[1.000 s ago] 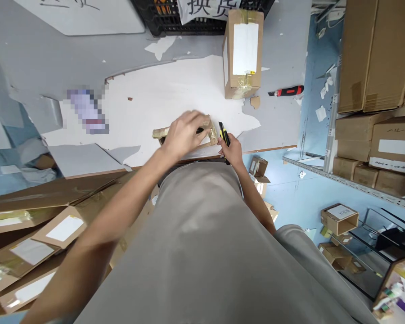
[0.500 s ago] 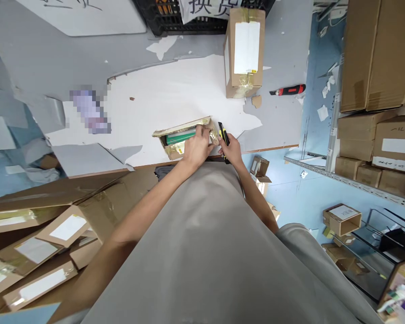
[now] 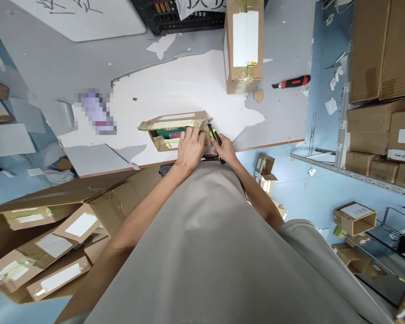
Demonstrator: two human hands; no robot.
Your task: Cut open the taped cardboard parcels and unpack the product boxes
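A small taped cardboard box (image 3: 172,118) lies near the front edge of the table, its long side slit partway. Inside the gap, something green and purple (image 3: 168,133) shows in part; what it is I cannot make out. My left hand (image 3: 191,147) is closed over the box's right part, fingers curled at the opening. In my right hand (image 3: 225,148) is a black and yellow utility knife (image 3: 215,134), held upright beside the box's right end. Its tip is close to that end, and the right fingertips are partly hidden near the box.
A taller taped carton (image 3: 245,45) stands at the back, in front of a black crate (image 3: 189,24). A red and black utility knife (image 3: 292,82) lies at right. A blurred purple item (image 3: 97,112) is at left. Below left, a large carton (image 3: 128,193) holds several boxes.
The box has tipped so that more of its upper face shows, and its gap looks narrower. My left fingers have come out over the near edge. The view has shifted slightly.
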